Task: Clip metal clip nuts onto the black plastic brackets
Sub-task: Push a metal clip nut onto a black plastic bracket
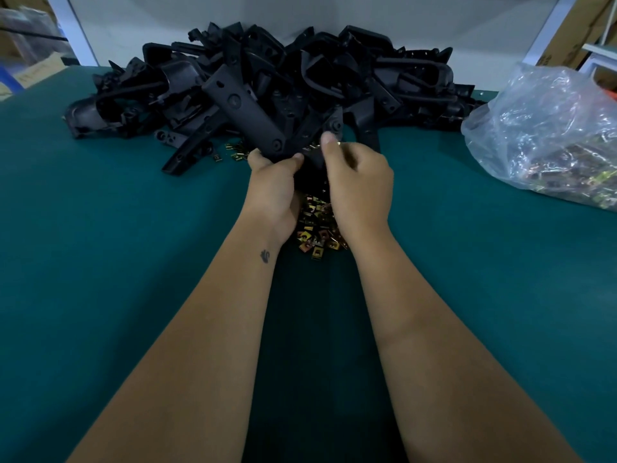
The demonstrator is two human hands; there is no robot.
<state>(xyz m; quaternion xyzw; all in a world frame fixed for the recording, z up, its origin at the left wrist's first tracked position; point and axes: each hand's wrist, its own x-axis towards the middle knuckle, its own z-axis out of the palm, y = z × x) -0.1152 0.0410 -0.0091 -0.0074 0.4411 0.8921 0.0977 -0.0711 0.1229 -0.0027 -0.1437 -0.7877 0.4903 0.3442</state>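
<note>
— Green matting (pixel 100 228) covers the whole bench, with a white panel (pixel 300 15) standing behind it. What sits on the far left?

— Cardboard boxes (pixel 23 61) beyond the bench edge. On the mat itself, a big heap of black plastic brackets (pixel 334 71) stretches across the back, from the left side nearly to the right.

— And the hands?

— Both meet in the middle, just in front of the heap. Left hand (pixel 273 185) grips the near end of one black bracket (pixel 243 108), thumb curled on top and fingers wrapped beneath; the bracket slants up and away to the left.

— The right one?

— Right hand (pixel 359 182) has its fingers curled in, thumb raised, pinching a small brass-coloured clip nut (pixel 338 144) right against the bracket's end. Whether the nut is already seated on the plastic, I cannot tell.

— More nuts around?

— A pile of loose clip nuts (pixel 315 228) lies on the mat beneath and between the wrists, and a few scattered ones (pixel 235 152) lie just left of the left hand.

— Far right?

— A crumpled clear plastic bag (pixel 541 128) with more metal pieces inside.
</note>
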